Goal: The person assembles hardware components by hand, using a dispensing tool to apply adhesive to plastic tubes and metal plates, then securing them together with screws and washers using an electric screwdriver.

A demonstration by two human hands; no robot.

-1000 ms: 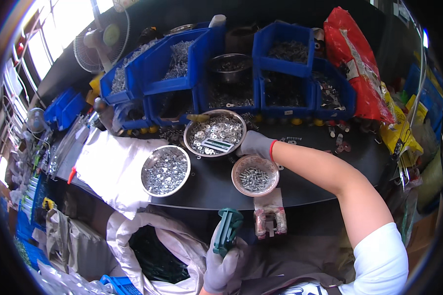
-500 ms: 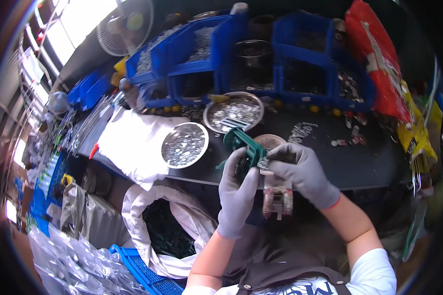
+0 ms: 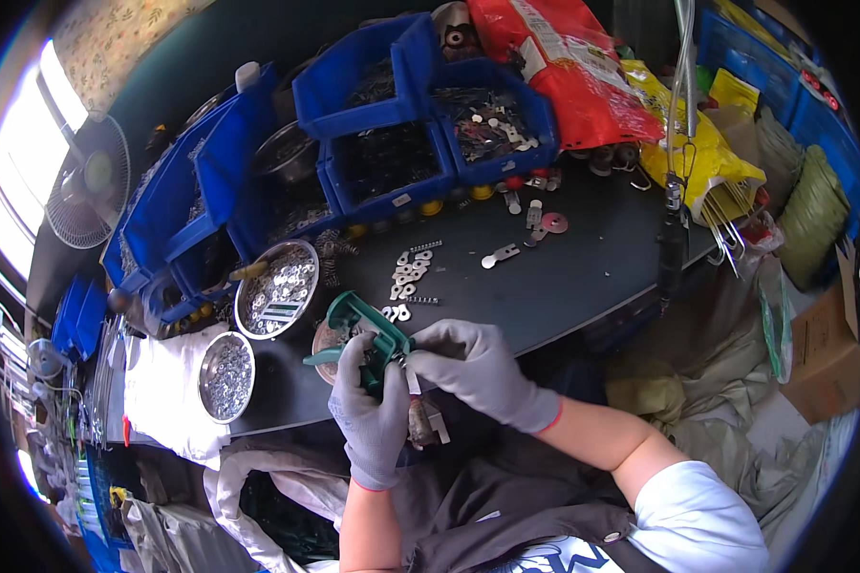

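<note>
My left hand (image 3: 368, 430) is closed around a green plastic part (image 3: 349, 310) with a hollow frame and a lever-like arm sticking out to the left. The fingers of my right hand (image 3: 483, 377) are pinched against the part's right end, on a small metal piece (image 3: 400, 359) too small to make out fully. Just below the hands, a worn metal fixture (image 3: 420, 422) stands at the table's front edge. Behind the green part a round shallow dish (image 3: 325, 341) is partly hidden. Small metal plates (image 3: 406, 277) and coil springs (image 3: 426, 245) lie beyond it.
Two metal bowls, one (image 3: 311, 291) holding small plates and another (image 3: 248, 382) small fittings, stand left on the dark table (image 3: 564, 277). Blue bins (image 3: 392, 196) line the back. Red (image 3: 583, 86) and yellow (image 3: 707, 158) bags sit right. A cable tool (image 3: 674, 229) hangs there.
My view has turned to the right, so the bins, bowls and hands appear farther left. Both hands stay together at the green part, which has tilted slightly.
</note>
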